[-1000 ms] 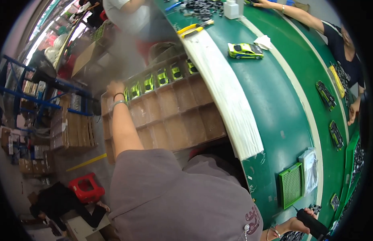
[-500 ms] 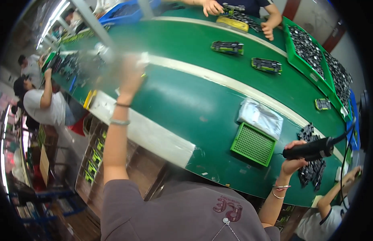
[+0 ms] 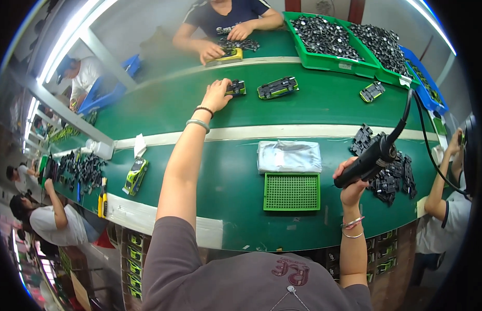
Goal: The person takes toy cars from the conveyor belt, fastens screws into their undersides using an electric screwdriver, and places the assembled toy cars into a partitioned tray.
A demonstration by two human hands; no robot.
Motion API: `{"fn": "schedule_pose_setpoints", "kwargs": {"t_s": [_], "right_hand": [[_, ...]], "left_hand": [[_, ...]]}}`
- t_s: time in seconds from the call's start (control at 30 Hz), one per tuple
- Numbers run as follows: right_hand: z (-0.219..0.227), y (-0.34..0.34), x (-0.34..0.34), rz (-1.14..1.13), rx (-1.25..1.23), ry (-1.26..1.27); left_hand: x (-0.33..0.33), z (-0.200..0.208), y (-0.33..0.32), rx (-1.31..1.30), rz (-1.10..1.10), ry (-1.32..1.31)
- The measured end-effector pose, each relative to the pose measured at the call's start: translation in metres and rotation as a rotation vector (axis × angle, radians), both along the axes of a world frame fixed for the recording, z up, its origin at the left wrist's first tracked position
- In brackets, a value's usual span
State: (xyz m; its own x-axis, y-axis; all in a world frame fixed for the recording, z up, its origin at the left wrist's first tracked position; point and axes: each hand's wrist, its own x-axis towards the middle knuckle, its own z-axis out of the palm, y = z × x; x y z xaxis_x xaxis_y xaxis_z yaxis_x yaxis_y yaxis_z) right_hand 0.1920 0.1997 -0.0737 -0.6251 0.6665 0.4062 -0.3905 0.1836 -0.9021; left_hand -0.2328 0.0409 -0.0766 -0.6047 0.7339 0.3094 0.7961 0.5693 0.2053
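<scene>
Green belt (image 3: 163,111) running across, white stripe along its middle; everything below placed relative to that stripe. Beyond stripe, far side: two green bins (image 3: 329,59) heaped with dark parts, then three toy cars in a row, long one (image 3: 277,87), small one right (image 3: 372,92), and car (image 3: 236,88) at left. Left hand (image 3: 216,95) stretched past stripe, fingers closed on that car's near end, car resting on belt, apparently just being taken up, not yet lifted. Near side of stripe: folded white cloth (image 3: 289,156) just under it, green mesh tray (image 3: 292,191) below cloth, bare of parts. Pile of black parts (image 3: 389,171) to right of tray. Right hand (image 3: 351,182) clenched round black driver (image 3: 373,156), cable trailing up, tip off any work. Judged early: car fetched only, fastening all left to do. Finished-looking lime car (image 3: 135,175) far left, near side.
</scene>
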Motion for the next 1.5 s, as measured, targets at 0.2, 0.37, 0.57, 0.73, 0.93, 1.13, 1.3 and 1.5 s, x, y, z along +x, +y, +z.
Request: {"fn": "schedule_pose_setpoints", "kwargs": {"t_s": [0.2, 0.37, 0.57, 0.73, 0.93, 1.13, 1.3, 1.5], "right_hand": [[-0.008, 0.008, -0.004, 0.032, -0.071, 0.099], [0.0, 0.01, -0.005, 0.005, -0.029, 0.057], [-0.001, 0.008, -0.004, 0.014, -0.019, 0.082], [0.002, 0.006, -0.003, 0.014, -0.015, 0.109], [0.004, 0.005, -0.001, 0.006, 0.005, 0.101], [0.003, 0.005, -0.002, 0.009, 0.005, 0.107], [0.002, 0.007, -0.002, 0.009, 0.002, 0.101], [0.003, 0.006, -0.002, 0.011, -0.001, 0.101]], "left_hand": [[0.044, 0.016, -0.003, 0.335, -0.152, 0.022], [0.159, 0.061, 0.005, 0.358, -0.445, -0.144], [0.227, 0.045, 0.006, 0.172, -0.608, -0.259], [0.239, 0.033, 0.005, 0.126, -0.585, -0.203], [0.235, 0.041, 0.009, 0.108, -0.666, -0.106], [0.234, 0.031, 0.014, 0.116, -0.721, -0.192], [0.235, 0.029, 0.012, 0.148, -0.717, -0.108], [0.235, 0.032, 0.013, 0.146, -0.716, -0.155]]}}
